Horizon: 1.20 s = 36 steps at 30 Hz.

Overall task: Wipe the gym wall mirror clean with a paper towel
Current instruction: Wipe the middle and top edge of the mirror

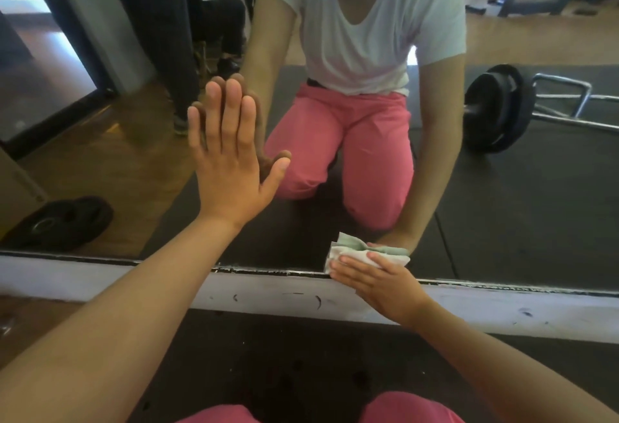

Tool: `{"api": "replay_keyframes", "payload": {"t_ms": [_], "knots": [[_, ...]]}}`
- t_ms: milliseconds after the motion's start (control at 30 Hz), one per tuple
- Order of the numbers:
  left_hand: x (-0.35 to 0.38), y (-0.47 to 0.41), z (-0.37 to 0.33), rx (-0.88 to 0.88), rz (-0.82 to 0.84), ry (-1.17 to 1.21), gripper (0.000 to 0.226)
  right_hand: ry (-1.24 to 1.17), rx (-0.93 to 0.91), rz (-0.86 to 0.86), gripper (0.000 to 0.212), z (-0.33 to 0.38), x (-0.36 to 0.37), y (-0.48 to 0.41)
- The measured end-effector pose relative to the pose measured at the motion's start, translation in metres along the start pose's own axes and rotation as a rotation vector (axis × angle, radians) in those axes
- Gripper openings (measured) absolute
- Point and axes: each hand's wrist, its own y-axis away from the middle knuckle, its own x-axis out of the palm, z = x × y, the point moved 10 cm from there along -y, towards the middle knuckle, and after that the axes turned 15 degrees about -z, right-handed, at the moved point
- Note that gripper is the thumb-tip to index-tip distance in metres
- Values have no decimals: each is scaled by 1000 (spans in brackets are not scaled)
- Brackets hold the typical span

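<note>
at the bottom edge of the large glass wall mirror (522, 208), a crumpled white and pale-green paper towel (351, 250) is pressed to the glass by the straight fingers of the right hand (378, 283). the left hand (231, 157) is laid flat on the glass, fingers extended.

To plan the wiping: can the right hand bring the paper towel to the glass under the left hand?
Probably not yet. The left hand lies flat on the mirror and covers that spot. Otherwise the way from the paper towel, under the right hand, looks free.
</note>
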Motion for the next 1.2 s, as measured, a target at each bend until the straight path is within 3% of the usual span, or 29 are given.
{"api": "replay_keyframes", "payload": {"t_ms": [200, 467, 567, 667, 867, 1000, 1200], "knots": [[-3, -2, -3, 14, -13, 38, 90, -9, -45, -9, 66, -31, -14, -8], [-6, -4, -4, 22, -3, 66, 90, -62, 186, -211, 60, -155, -102, -105], [-19, -6, -4, 26, 22, 162, 75, -12, 254, -230, 60, -164, -112, -127], [-33, 5, 10, 95, 68, 185, 65, -4, 287, -218, 67, -139, -97, -126], [-20, 54, 58, 112, 170, 22, 83, 12, 72, -110, 76, -52, -44, -107], [-7, 58, 63, 128, 212, 35, 86, 11, -67, -57, 82, 5, -16, -93], [-5, 59, 63, 145, 203, 37, 84, -19, -71, 69, 94, 50, 13, -81]]}}
